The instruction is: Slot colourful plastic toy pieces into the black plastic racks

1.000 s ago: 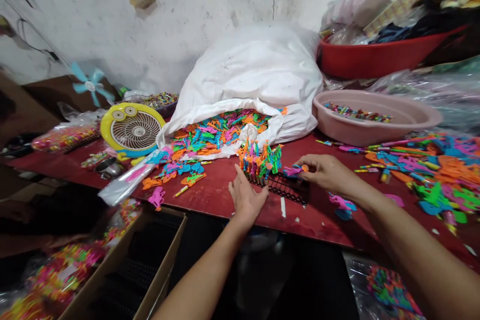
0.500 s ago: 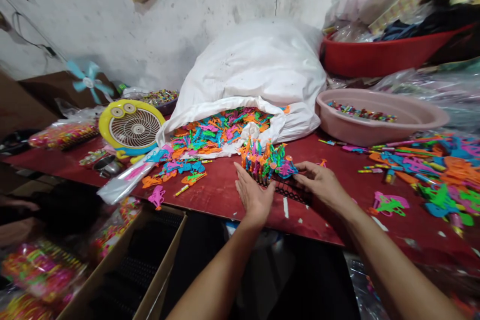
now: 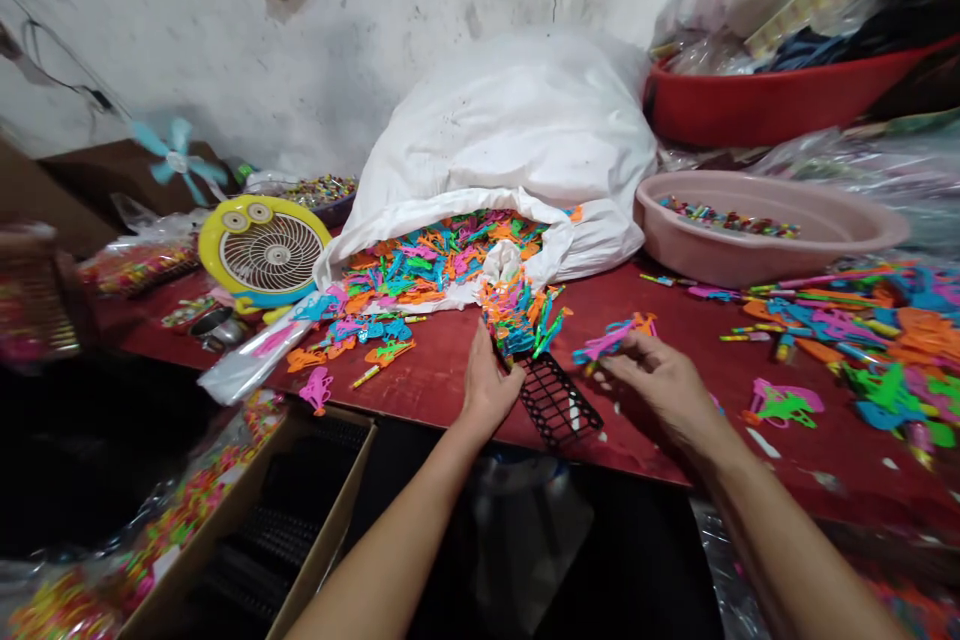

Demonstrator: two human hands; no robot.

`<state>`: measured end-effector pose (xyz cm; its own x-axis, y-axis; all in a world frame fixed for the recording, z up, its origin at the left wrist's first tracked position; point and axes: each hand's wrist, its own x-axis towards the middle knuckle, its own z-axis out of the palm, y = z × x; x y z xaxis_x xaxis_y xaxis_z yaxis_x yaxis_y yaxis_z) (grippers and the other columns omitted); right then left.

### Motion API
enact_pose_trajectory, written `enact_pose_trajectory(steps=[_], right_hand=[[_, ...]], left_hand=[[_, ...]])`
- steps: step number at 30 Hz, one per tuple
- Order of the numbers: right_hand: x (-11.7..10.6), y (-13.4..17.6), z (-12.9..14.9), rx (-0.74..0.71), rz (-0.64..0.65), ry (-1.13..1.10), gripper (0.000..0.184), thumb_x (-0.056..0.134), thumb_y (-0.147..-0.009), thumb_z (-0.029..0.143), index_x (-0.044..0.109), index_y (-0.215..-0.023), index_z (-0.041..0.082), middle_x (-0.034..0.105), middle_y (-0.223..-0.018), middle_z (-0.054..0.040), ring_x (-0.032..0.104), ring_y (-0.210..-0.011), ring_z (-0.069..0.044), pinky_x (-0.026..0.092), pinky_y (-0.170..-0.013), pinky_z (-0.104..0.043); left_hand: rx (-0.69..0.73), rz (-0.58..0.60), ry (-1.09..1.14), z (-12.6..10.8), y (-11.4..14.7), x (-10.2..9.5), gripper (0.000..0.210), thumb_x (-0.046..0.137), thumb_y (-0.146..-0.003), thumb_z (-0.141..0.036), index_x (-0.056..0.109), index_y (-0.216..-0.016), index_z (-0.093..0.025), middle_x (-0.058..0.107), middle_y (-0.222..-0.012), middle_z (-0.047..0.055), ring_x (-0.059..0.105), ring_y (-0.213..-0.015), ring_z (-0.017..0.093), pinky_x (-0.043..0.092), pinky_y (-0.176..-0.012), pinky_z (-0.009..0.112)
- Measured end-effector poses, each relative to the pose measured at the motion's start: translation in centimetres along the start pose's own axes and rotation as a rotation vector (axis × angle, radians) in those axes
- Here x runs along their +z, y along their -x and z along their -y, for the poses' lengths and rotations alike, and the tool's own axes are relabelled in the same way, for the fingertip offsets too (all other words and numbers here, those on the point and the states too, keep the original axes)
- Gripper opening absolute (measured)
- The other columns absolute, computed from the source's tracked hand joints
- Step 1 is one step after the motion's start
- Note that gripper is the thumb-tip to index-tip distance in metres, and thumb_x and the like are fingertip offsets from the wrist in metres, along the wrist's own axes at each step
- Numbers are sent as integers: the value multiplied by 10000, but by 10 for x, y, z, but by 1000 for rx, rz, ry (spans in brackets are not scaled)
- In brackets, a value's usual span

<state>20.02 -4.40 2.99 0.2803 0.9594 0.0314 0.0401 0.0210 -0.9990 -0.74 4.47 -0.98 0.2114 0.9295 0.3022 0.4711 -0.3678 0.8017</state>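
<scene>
My left hand (image 3: 487, 385) is closed round one end of a black plastic grid rack (image 3: 559, 405), thumb on the near side. A tight cluster of small coloured plastic toys (image 3: 517, 315) stands in the rack's far end, beside my fingers. The near part of the grid shows bare holes and tilts toward me. To the right of the rack, my right hand (image 3: 664, 385) pinches a few plastic toys (image 3: 606, 342) in pink, blue and orange just above the red table. Its fingertips partly hide them.
An open white sack (image 3: 510, 140) spills toys behind the rack. More loose toys (image 3: 840, 330) lie at right, below a pink basin (image 3: 765, 255). At left are a yellow fan (image 3: 214, 255), a metal cup (image 3: 217, 330) and a cardboard box (image 3: 330, 510) of black racks below the edge.
My right hand has moved right, away from the rack, with a few toys. The rack has turned and tipped so its grid faces me. A blurred packed bundle has appeared at the far left.
</scene>
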Motion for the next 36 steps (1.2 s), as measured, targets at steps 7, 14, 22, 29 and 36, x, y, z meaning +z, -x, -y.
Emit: enact_pose_trajectory(steps=[7, 14, 22, 29, 36], right_hand=[[1, 9, -25, 2, -43, -2, 360, 751, -742, 499, 575, -830, 197, 679, -730, -26, 644, -676, -169, 494, -653, -285], [5, 7, -34, -230, -11, 435, 284, 596, -867, 452, 549, -729, 208, 572, -693, 6, 533, -651, -147, 403, -594, -265], [13, 17, -28, -84, -127, 393, 433, 641, -766, 604, 576, -617, 203, 622, -598, -42, 565, -573, -181, 414, -536, -289], [31, 29, -23, 46, -143, 247, 492, 712, -666, 662, 689, -633, 173, 679, -615, -84, 594, -536, -197, 447, -491, -296], [35, 26, -22, -92, -248, -94, 255, 684, -788, 463, 644, -895, 235, 698, -827, -29, 656, -708, -193, 540, -683, -339]], left_hand=[[-12, 144, -89, 24, -10, -1, 51, 514, -826, -178, 559, -834, -158, 597, -776, 10, 538, -716, 145, 444, -685, 266], [64, 227, -166, 34, -24, -3, 45, 507, -834, -184, 545, -811, -177, 581, -785, 7, 520, -748, 155, 439, -720, 282], [120, 263, -268, 30, -24, 1, 74, 521, -827, -205, 573, -777, -189, 588, -804, 33, 550, -834, 204, 452, -834, 343], [124, 249, -286, 31, -23, 2, 71, 541, -826, -205, 602, -862, -195, 624, -901, 66, 571, -930, 242, 443, -901, 375], [137, 239, -246, 29, -23, 1, 67, 533, -819, -186, 598, -834, -190, 632, -890, 64, 581, -910, 234, 452, -889, 375]])
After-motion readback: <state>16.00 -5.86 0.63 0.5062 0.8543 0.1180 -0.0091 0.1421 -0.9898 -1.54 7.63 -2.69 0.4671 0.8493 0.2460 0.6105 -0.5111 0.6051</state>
